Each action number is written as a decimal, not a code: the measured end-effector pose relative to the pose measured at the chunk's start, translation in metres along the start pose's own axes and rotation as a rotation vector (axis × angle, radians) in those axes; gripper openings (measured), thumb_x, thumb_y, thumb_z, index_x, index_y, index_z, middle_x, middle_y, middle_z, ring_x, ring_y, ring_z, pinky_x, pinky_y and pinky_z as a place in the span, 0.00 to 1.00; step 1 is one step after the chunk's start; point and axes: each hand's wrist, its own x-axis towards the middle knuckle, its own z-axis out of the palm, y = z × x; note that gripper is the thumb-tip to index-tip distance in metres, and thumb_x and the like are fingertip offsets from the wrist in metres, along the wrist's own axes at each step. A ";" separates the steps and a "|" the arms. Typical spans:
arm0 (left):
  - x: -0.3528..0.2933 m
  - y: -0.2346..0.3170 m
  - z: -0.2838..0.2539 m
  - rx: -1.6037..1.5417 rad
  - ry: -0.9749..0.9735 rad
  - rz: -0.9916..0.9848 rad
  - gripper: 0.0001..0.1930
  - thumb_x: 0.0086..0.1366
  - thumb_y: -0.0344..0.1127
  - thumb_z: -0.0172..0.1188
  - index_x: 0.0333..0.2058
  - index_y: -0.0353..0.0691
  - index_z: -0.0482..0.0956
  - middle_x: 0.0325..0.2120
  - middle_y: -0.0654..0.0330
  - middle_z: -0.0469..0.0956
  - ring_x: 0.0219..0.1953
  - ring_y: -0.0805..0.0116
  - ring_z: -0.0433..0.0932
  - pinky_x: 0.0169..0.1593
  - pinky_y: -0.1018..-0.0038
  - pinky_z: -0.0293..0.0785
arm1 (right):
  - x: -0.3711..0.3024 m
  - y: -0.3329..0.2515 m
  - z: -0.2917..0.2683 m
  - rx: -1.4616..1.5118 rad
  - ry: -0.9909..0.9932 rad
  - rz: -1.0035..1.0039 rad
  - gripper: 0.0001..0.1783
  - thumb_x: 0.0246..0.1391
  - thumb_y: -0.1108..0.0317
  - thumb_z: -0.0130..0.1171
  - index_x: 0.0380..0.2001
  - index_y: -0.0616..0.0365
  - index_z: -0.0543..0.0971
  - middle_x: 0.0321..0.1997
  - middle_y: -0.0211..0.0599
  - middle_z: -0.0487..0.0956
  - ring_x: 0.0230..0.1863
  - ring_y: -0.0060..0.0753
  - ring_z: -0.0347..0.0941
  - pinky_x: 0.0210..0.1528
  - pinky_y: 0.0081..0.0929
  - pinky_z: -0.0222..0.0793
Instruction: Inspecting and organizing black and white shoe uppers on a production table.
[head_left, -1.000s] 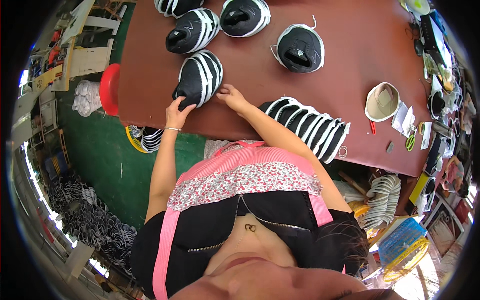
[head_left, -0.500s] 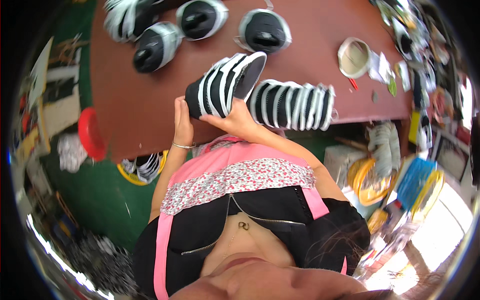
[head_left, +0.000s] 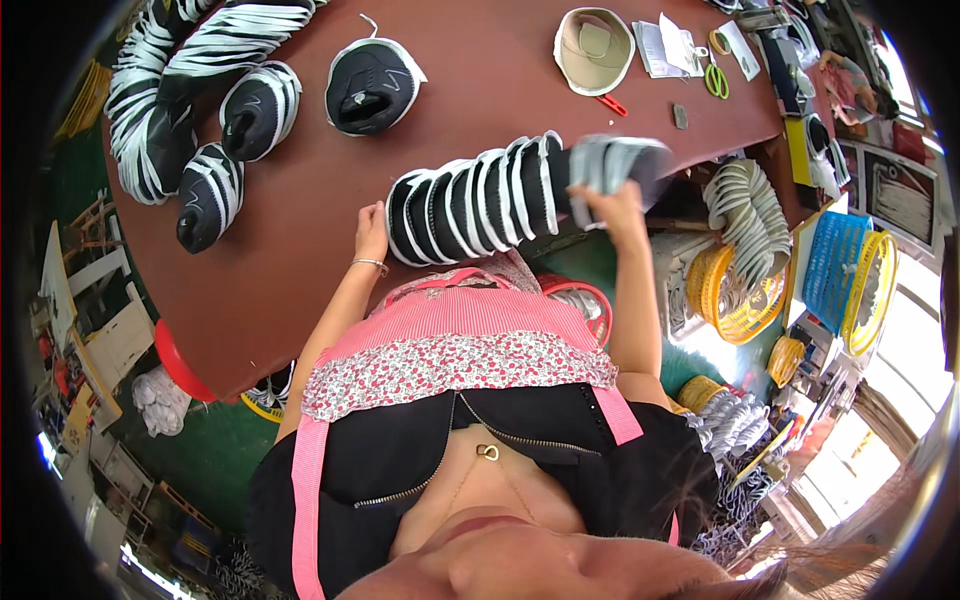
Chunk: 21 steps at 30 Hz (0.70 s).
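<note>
The row of black shoes with white edges (head_left: 475,200) lies on the brown table (head_left: 290,230), the shoes nested one into another. The left hand (head_left: 371,235) is at the left end of the row, fingers extended close against the end shoe; whether it grips that shoe cannot be told. The right hand (head_left: 615,212) is at the row's right end, grasping a grey-white shoe piece (head_left: 612,165) that is blurred, so its details and any contact with the row are unclear.

Beyond the row's left part stands a single shoe (head_left: 372,90) with a loose white strand. Farther left of the row are two more shoes, and past those, long curved stacks of shoes (head_left: 150,100). Beyond the row's right end are a beige bowl (head_left: 594,50), a red cutter (head_left: 613,105), some papers (head_left: 667,48), green scissors (head_left: 716,82) and a small grey block (head_left: 680,117). Below the row, on the person's side, a red basket (head_left: 606,318) shows under the table edge.
</note>
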 end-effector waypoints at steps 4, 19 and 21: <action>-0.010 0.010 -0.020 0.217 0.103 -0.004 0.21 0.75 0.50 0.51 0.42 0.37 0.82 0.42 0.51 0.84 0.47 0.59 0.81 0.54 0.65 0.73 | 0.001 -0.004 0.086 0.302 -0.654 -0.072 0.22 0.44 0.64 0.77 0.40 0.66 0.84 0.38 0.36 0.85 0.39 0.23 0.79 0.45 0.27 0.76; 0.028 0.193 0.012 0.856 0.323 0.862 0.21 0.61 0.38 0.66 0.52 0.40 0.78 0.49 0.53 0.78 0.54 0.51 0.75 0.58 0.58 0.69 | 0.017 -0.013 0.122 0.412 -0.264 -0.041 0.28 0.75 0.49 0.36 0.56 0.65 0.66 0.48 0.60 0.75 0.55 0.54 0.71 0.62 0.41 0.62; 0.058 0.179 0.024 0.967 0.222 0.756 0.22 0.59 0.37 0.68 0.50 0.39 0.77 0.49 0.54 0.78 0.54 0.52 0.75 0.58 0.57 0.69 | 0.024 -0.009 0.115 0.544 -0.311 0.082 0.24 0.75 0.52 0.35 0.53 0.62 0.69 0.38 0.44 0.77 0.44 0.38 0.75 0.50 0.32 0.69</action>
